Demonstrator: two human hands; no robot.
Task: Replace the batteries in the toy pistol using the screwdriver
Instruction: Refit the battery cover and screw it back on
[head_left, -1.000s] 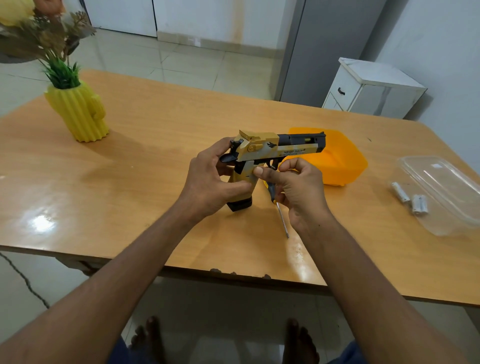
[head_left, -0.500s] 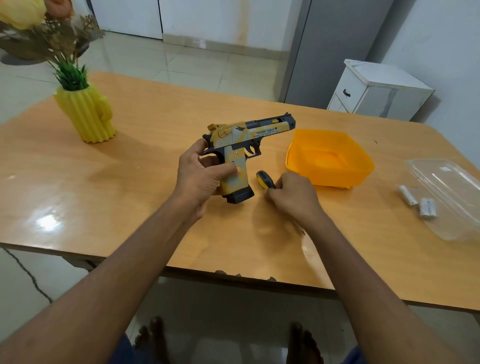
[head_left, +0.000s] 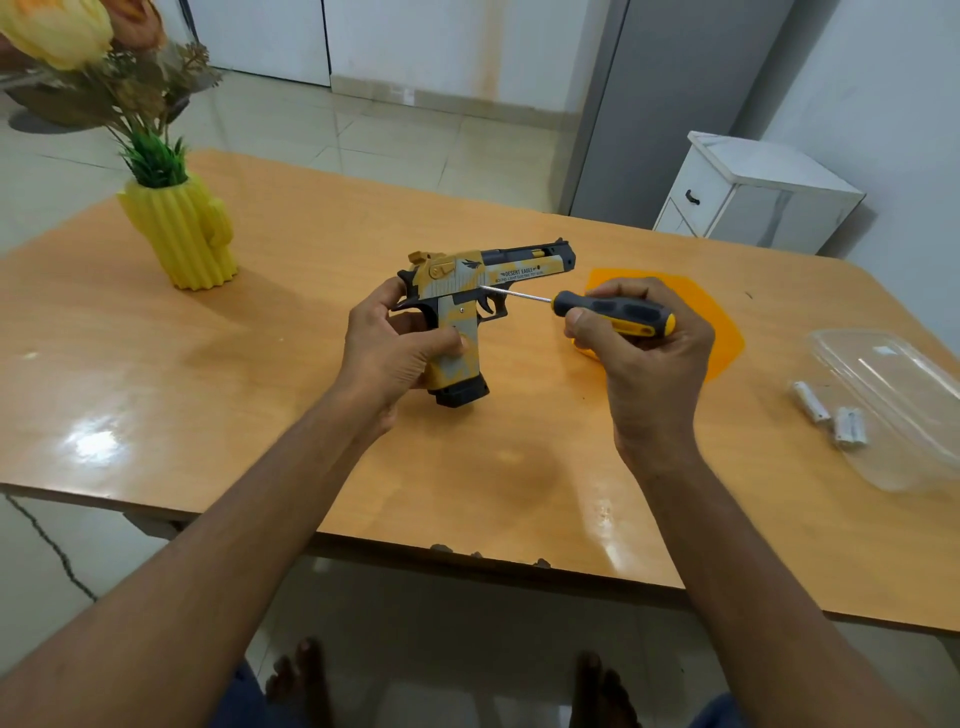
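Bowl (head_left: 724, 332) half hidden behind right hand (head_left: 649, 358).

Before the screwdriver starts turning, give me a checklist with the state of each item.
1. Toy pistol held steady: ok, the left hand wraps its grip, barrel pointing right.
2. Screwdriver in hand: ok, the right hand grips the black and yellow handle.
3. Tip seated in a screw: cannot tell; the tip meets the pistol's side just above the trigger, but no screw head shows there.
4. Place for loose screws: ok, the orange bowl sits just behind the right hand.
5. Batteries within reach: ok, they lie on the table by the clear plastic container.
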